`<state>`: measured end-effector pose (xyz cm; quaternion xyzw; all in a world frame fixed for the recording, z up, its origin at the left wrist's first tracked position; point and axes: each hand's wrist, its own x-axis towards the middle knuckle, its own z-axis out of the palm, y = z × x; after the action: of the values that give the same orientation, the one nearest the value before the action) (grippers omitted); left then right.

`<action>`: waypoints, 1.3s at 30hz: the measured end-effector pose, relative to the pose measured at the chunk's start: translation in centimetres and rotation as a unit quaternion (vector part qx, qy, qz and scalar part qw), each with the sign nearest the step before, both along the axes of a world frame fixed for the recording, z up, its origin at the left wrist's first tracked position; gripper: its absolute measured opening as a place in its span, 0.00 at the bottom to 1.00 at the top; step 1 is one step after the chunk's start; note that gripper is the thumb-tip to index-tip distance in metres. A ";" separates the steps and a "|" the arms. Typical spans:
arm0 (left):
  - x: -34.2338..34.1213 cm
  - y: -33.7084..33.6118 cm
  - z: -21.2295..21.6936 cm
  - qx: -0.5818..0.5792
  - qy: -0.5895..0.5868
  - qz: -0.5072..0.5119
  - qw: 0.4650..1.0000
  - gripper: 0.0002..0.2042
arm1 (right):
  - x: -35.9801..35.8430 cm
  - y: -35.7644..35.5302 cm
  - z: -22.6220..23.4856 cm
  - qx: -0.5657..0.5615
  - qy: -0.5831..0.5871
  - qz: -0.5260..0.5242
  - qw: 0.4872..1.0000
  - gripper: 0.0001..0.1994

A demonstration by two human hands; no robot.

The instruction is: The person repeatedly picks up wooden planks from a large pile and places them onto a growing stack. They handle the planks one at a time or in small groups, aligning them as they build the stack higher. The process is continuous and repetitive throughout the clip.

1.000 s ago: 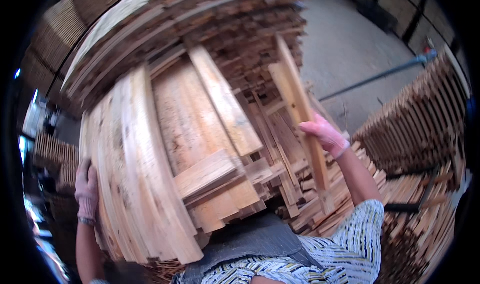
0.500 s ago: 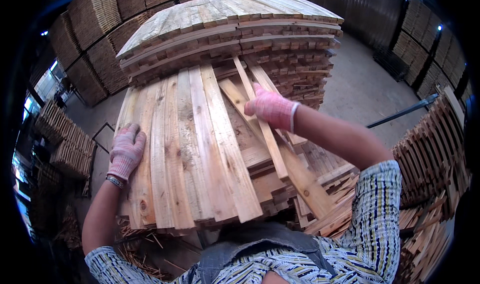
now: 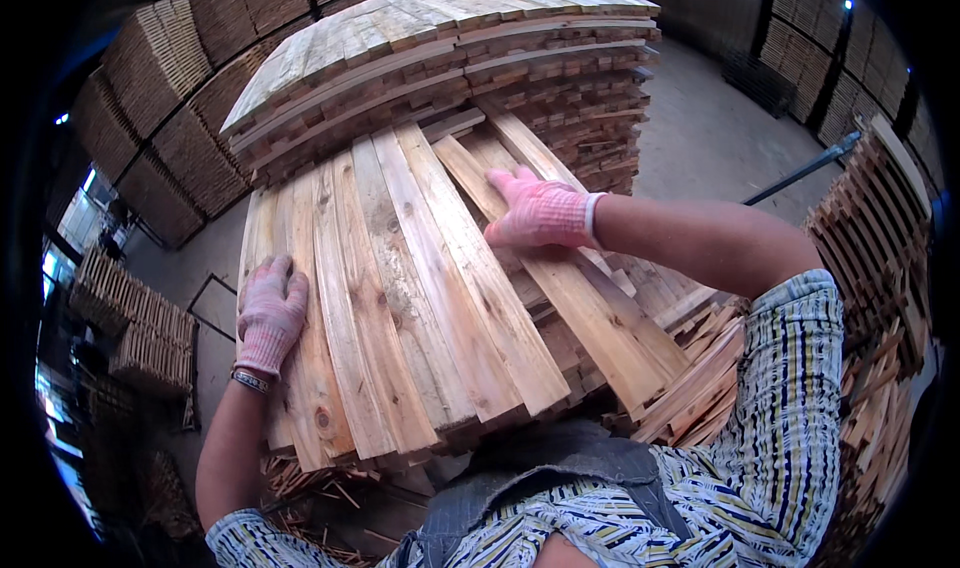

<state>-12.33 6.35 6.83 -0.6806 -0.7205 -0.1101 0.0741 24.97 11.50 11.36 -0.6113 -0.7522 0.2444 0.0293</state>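
Note:
A row of pale wooden boards (image 3: 395, 308) lies side by side on a stack in front of me. My left hand (image 3: 272, 313), in a pink and white knit glove, rests on the left edge of this row with its fingers stretched out. On the right, my gloved right hand (image 3: 540, 211) lies across a loose board (image 3: 590, 318), fingers and thumb apart. That board slants from the far middle to the near right, separated from the row by a wedge-shaped gap. Other loose boards lie partly under my right hand and forearm, so their full shape is hidden.
A taller stack of boards (image 3: 455, 63) stands directly behind. Thin wood strips (image 3: 700, 378) are heaped at the near right, beside a leaning pile of slats (image 3: 870, 238). Large lumber stacks (image 3: 155, 118) rise at the back left. A metal bar (image 3: 800, 170) projects on the right.
The narrow strip under my right hand has left the spot where it lay across the slanting boards. My right hand now lies on the wider board. The view has shifted slightly.

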 end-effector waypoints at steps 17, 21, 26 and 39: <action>0.3 -0.2 0.0 -0.015 0.004 0.023 1.000 0.24 | -3.3 8.4 -3.8 0.116 -0.092 0.192 0.970 0.29; -0.1 0.5 -0.6 0.019 -0.003 -0.032 0.999 0.22 | -0.7 7.9 -3.6 -0.003 0.174 0.118 0.978 0.36; -1.8 0.2 -1.4 0.023 -0.061 -0.038 0.997 0.22 | 9.0 8.9 -6.7 0.338 0.373 -0.006 0.864 0.32; -5.0 0.8 -0.9 -0.030 -0.245 -0.033 0.969 0.28 | 19.8 4.6 -41.3 -0.207 0.182 -0.252 0.928 0.65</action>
<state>-17.33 7.16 5.97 -0.6584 -0.6968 -0.2538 -0.1288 44.79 16.08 -29.93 -0.7181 -0.4877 0.4866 0.0989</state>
